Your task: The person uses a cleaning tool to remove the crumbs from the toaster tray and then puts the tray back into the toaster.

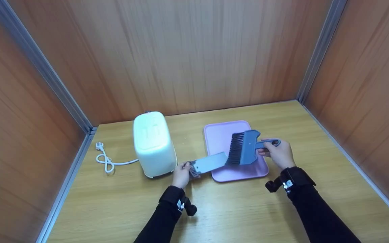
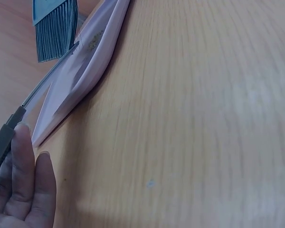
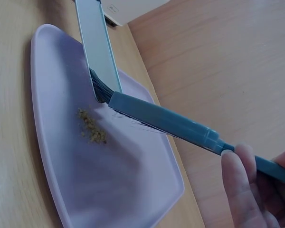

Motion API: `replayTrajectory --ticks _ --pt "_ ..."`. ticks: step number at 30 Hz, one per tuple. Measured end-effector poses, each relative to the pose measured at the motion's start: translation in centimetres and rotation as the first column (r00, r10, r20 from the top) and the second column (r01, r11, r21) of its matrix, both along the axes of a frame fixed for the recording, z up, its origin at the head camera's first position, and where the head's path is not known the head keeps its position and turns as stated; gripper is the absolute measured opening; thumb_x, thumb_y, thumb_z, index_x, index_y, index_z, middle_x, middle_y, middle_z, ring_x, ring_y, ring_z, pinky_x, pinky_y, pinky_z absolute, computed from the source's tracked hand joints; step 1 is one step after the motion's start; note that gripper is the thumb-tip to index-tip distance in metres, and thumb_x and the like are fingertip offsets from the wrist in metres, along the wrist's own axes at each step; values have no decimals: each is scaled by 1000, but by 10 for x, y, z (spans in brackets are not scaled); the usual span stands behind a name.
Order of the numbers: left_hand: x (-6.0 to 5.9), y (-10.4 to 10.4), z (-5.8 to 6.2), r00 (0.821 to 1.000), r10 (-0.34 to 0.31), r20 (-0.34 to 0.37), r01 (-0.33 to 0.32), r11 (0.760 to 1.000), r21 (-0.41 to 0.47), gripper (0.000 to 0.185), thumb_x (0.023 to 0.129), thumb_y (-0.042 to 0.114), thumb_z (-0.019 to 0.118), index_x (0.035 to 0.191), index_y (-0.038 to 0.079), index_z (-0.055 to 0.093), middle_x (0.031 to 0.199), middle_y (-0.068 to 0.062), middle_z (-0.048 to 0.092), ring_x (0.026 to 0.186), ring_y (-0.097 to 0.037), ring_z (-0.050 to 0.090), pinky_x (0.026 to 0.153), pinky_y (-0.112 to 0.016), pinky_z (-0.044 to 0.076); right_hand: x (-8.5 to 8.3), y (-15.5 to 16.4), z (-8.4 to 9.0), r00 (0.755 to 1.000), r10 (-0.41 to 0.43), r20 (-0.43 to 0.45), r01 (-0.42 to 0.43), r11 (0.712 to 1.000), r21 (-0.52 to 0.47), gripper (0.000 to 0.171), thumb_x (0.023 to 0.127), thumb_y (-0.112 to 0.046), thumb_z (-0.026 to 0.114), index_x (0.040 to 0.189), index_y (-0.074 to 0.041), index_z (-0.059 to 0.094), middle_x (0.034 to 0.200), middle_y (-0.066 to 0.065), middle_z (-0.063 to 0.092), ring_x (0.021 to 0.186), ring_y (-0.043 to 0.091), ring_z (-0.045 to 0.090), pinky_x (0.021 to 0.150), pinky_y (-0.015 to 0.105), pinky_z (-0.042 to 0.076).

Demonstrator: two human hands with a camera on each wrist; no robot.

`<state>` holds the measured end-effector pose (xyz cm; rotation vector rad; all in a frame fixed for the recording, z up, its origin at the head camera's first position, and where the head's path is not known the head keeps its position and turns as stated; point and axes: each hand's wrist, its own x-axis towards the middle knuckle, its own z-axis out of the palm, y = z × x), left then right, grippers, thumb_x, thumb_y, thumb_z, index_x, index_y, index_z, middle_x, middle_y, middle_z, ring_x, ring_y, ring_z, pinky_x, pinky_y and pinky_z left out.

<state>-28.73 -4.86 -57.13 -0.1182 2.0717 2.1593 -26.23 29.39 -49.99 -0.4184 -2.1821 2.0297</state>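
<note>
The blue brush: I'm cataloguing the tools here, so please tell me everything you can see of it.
The brush has a wide, flat blue head that looks like plastic, a narrower blue handle with what looks like a hole near its end, and dark bristles, a few straggling loose. The right hand holds it by the handle, with the head over the purple tray. The bristles meet the end of the light-blue pan, bending there.

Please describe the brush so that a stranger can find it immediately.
On the table lies a purple tray. Over its right side, the right hand grips a blue brush by its handle. Unlike the flat dustpan beside it, the brush has dark bristles.
</note>
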Motion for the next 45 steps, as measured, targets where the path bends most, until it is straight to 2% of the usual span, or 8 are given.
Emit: replayTrajectory --ticks 6,17,24,30,33,37,41,45 --pt "1 -1 1 1000 -2 -9 2 1000 17 41 116 8 37 142 -22 46 114 -31 65 88 -25 71 79 -41 66 1 1 0 1000 -10 -7 10 1000 18 37 107 -6 53 139 12 60 107 16 76 80 9 76 84 25 63" --pt "2 -2 2 998 30 -49 -37 989 -146 40 116 11 41 139 -19 54 122 -29 67 115 -34 64 104 -44 52 1 4 1 1000 -25 7 25 1000 15 38 109 -7 53 142 10 58 118 20 73 84 9 77 85 25 62" --pt "0 -5 0 999 16 -32 -19 995 -94 41 116 11 40 140 -19 52 118 -31 67 107 -34 69 92 -38 60 1 7 0 999 -35 9 35 999 -5 39 109 -7 53 144 11 57 119 21 73 85 9 77 86 26 62" --pt "0 -10 -7 996 -12 -87 8 999 -40 41 115 13 44 136 -21 54 112 -30 68 103 -39 71 86 -41 64 2 10 0 999 -27 -29 26 999 -23 39 108 -4 52 142 14 56 103 12 76 82 10 77 86 27 62" --pt "4 -10 0 997 -22 -71 21 1000 -12 42 115 11 41 140 -22 50 115 -31 66 104 -37 70 84 -42 65 3 12 0 999 -26 -42 25 999 -34 40 108 -5 52 142 15 55 101 11 76 83 11 76 87 27 62" --pt "4 -8 6 1000 -13 -12 13 1000 11 42 116 7 36 145 -22 45 122 -35 62 103 -33 69 84 -43 65 2 15 1 999 -34 -11 34 999 -13 41 109 -9 52 145 12 56 110 15 75 85 10 77 88 26 62" --pt "1 -7 2 1000 -3 7 3 999 34 43 117 8 35 147 -21 44 125 -36 61 102 -32 69 83 -42 65 2 16 5 999 -53 -8 53 999 -14 40 110 -9 51 145 10 57 109 14 75 85 10 77 88 26 62" --pt "1 -7 3 1000 -4 18 3 999 44 43 117 9 35 148 -21 43 126 -37 61 102 -32 69 83 -41 65 -1 13 10 997 -76 -30 74 994 -76 41 109 -8 52 145 12 56 103 10 76 83 11 77 89 28 62"
